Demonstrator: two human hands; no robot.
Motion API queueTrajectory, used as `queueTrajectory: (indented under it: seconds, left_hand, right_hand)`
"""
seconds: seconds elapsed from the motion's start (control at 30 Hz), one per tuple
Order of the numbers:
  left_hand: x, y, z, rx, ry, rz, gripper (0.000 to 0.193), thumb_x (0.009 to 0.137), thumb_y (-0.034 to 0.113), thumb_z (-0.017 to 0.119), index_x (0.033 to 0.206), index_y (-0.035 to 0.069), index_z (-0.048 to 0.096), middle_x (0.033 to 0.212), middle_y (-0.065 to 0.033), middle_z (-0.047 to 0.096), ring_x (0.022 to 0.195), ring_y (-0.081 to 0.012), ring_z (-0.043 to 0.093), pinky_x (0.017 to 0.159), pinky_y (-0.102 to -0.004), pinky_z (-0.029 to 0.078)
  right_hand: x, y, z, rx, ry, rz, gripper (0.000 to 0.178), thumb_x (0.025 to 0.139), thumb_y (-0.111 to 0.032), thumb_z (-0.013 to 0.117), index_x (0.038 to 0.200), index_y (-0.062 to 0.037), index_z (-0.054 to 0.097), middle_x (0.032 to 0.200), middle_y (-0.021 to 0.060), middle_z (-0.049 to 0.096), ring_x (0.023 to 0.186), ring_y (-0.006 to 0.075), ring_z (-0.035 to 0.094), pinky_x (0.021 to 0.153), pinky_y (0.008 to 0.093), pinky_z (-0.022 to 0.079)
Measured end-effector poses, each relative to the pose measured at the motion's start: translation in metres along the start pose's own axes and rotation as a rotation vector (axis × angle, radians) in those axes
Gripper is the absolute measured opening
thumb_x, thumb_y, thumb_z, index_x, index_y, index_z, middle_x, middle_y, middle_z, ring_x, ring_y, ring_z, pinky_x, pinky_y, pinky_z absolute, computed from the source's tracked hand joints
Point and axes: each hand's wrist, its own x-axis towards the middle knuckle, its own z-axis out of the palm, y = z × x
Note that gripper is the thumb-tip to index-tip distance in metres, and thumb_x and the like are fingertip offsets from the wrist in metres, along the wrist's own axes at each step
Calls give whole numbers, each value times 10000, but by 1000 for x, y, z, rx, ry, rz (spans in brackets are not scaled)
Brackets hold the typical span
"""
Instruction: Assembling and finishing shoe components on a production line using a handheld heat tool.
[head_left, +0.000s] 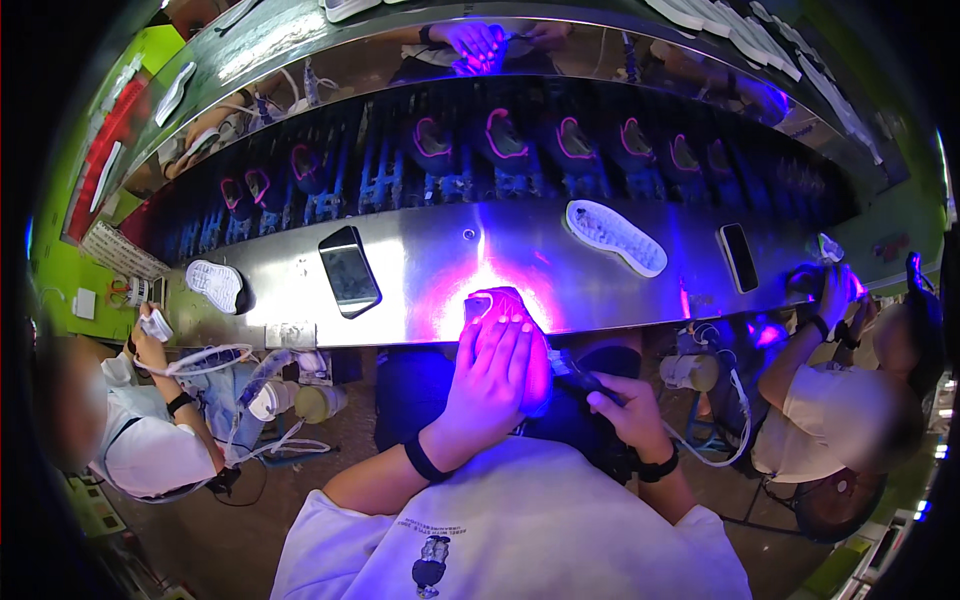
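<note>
A dark shoe upper (540,385), lit pink and violet, stands tilted at the bench's near edge. My left hand (492,370) is closed over its side, with the fingers lying together along it. My right hand (630,408) grips a black-handled brush (578,377). The brush's pale tip is against or very near the upper's right side; exact contact is hard to make out. Strong violet light floods the upper and my left hand.
On the metal bench (420,235) lie a white shoe sole (615,238), another sole (213,287) and two phones, one (350,270) left, one (739,257) right. Behind, a dark rack (380,180) holds several uppers with glowing pink edges. Co-workers (160,430) (830,410) sit on both sides.
</note>
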Motion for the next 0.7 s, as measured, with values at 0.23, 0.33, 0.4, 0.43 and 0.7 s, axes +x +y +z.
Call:
queueTrajectory:
  seconds: [0.23,0.33,0.4,0.43,0.7]
  left_hand:
    - [23,7,6,52,71,18,727,753,291,765,1332,-81,530,1269,-243,625,1243,-387,603,1145,-581,342]
    - [33,10,14,104,72,35,741,744,331,771,1303,-94,535,1246,-257,635,1206,-392,622,1140,-589,346]
    - [42,11,13,99,50,21,751,751,371,764,1284,-110,543,1233,-270,638,1179,-393,633,1137,-594,352]
    - [47,12,13,91,47,23,751,751,371,764,1284,-110,543,1233,-270,638,1179,-393,633,1137,-594,352]
    - [81,7,17,-84,54,-101,751,777,399,744,1282,-122,554,1124,-246,691,1102,-358,681,1136,-559,370]
  right_hand:
    - [-18,3,-4,89,19,40,341,961,-116,704,1274,13,680,840,4,675,743,85,605,714,257,507]
    - [-27,3,-6,57,63,-23,402,951,-202,719,1292,6,681,816,-2,658,736,73,569,673,239,453]
    - [-31,-3,-7,41,108,43,402,955,-220,718,1278,16,683,811,1,658,743,81,575,685,249,467]
    - [-33,-4,-8,39,113,50,402,955,-220,718,1278,16,683,811,1,658,743,81,575,685,249,467]
    - [-12,-48,-28,-472,324,-218,351,858,-104,796,1195,-39,723,769,102,607,672,158,582,626,293,453]
